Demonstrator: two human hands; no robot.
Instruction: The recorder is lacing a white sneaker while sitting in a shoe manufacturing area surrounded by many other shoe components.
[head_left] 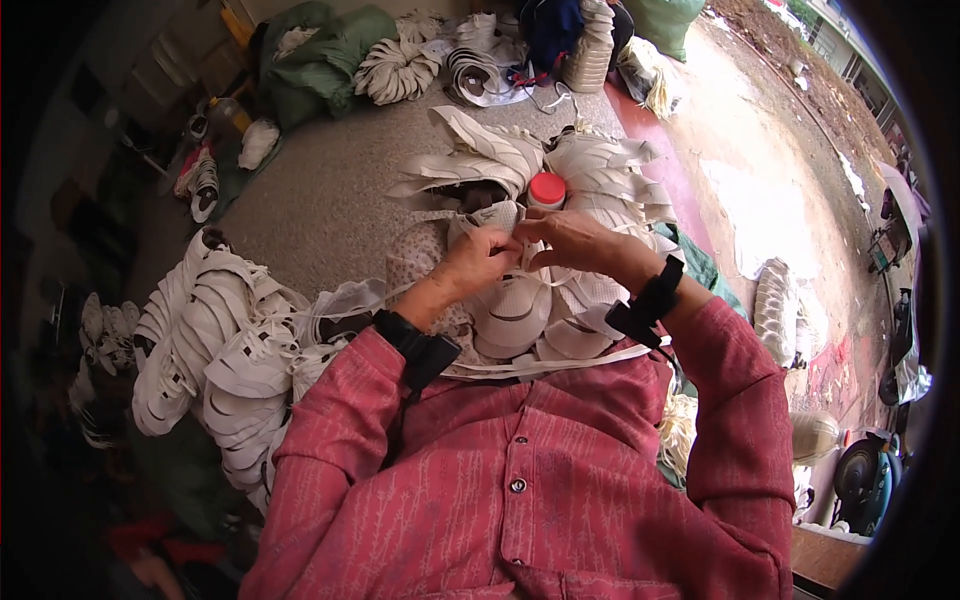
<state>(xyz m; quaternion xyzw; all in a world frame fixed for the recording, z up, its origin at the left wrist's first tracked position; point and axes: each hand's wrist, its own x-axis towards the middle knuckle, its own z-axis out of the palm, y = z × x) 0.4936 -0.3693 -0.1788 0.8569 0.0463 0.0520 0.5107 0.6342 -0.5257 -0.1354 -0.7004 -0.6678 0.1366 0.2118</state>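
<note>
Over my lap lies a white shoe upper (490, 217), with several more around it. My left hand (478, 262) is closed, its fingertips pinched on the upper beside its lace opening. Opposite it, my right hand (575, 245) curls inward, thumb and fingers brought together close to the left fingertips. What the right fingers pinch is too small to make out; thin white laces hang below them. Just beyond the hands stands a white jar with a red lid (547, 190). White toe pieces (512, 315) lie nearer to me, below my hands.
Stacked white shoe uppers (230, 350) rise at my left. More stacks (470, 155) lie past the jar, left and right. Green sacks (325, 60) and a coiled row of uppers (400, 70) stand at the far side. A plastic bottle (815, 437) lies at right.
</note>
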